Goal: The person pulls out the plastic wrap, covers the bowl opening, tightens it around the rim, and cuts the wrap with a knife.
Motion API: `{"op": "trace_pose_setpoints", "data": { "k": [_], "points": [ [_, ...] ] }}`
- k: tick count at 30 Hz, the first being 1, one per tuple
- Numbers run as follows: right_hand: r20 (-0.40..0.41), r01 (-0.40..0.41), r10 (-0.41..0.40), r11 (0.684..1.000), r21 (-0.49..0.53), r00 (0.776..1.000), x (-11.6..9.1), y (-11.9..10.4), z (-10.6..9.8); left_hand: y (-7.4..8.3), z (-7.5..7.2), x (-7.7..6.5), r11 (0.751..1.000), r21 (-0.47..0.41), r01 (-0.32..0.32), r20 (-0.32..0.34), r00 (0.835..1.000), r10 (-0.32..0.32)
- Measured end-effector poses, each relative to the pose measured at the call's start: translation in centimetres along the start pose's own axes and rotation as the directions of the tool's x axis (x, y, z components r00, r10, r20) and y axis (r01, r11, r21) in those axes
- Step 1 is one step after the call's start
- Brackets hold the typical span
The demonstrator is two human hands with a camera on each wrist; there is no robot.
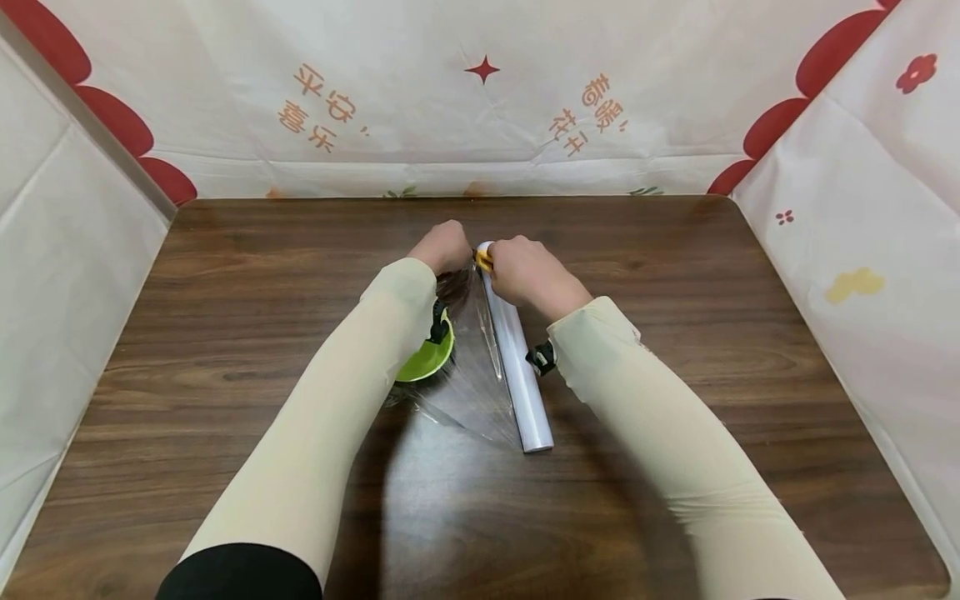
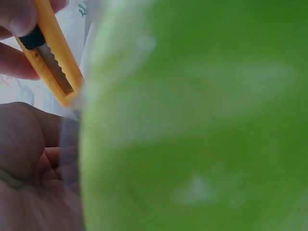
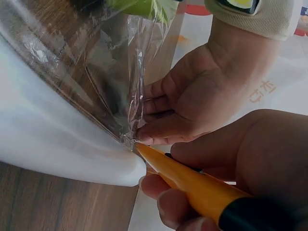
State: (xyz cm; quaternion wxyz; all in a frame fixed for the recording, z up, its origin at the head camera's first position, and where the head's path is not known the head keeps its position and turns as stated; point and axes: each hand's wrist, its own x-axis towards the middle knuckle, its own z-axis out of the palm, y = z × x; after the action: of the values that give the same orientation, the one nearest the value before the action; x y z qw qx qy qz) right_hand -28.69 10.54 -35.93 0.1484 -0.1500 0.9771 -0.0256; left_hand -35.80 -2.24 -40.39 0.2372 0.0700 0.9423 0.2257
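Note:
A yellow utility knife is gripped in my right hand, the thumb by its dark slider. In the right wrist view its tip touches the gathered edge of the cling film, right at the end of the roll. My left hand pinches that film edge beside the knife tip. The clear cling film stretches from the white roll leftward over a green bowl. Part of the bowl is hidden under my left forearm; its green side fills most of the left wrist view.
Everything lies on a brown wooden table. A white printed cloth hangs along the back and both sides. Each wrist bears a small black camera near the sleeve cuff.

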Motion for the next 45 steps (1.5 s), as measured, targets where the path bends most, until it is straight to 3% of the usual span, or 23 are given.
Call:
{"op": "trace_pose_setpoints", "data": {
  "k": [6,13,25,35,45],
  "points": [
    [-0.01,-0.005,0.005,1.0,-0.004,1.0,0.0,0.1,-0.2,0.3,-0.1,0.1,0.999,0.029,-0.043,0.03,0.999,0.042],
    [0.039,-0.003,0.002,1.0,0.015,0.999,-0.3,0.1,-0.6,0.0,-0.4,-0.1,1.0,0.029,-0.009,0.026,1.0,0.009],
    [0.034,0.028,-0.029,0.998,0.049,0.999,-0.4,1.1,-0.2,-0.5,-0.5,-0.6,0.986,0.115,-0.119,0.02,0.993,0.117],
    [0.084,0.038,-0.045,0.996,0.083,0.995,-0.7,1.9,-0.3,-1.4,-0.5,-0.1,0.996,0.006,-0.084,-0.005,0.996,0.084],
    [0.081,0.053,-0.063,0.991,0.123,0.995,-0.3,2.3,0.1,-1.1,-0.6,-1.0,0.988,-0.125,-0.093,0.025,0.995,0.097]
  ]
}}
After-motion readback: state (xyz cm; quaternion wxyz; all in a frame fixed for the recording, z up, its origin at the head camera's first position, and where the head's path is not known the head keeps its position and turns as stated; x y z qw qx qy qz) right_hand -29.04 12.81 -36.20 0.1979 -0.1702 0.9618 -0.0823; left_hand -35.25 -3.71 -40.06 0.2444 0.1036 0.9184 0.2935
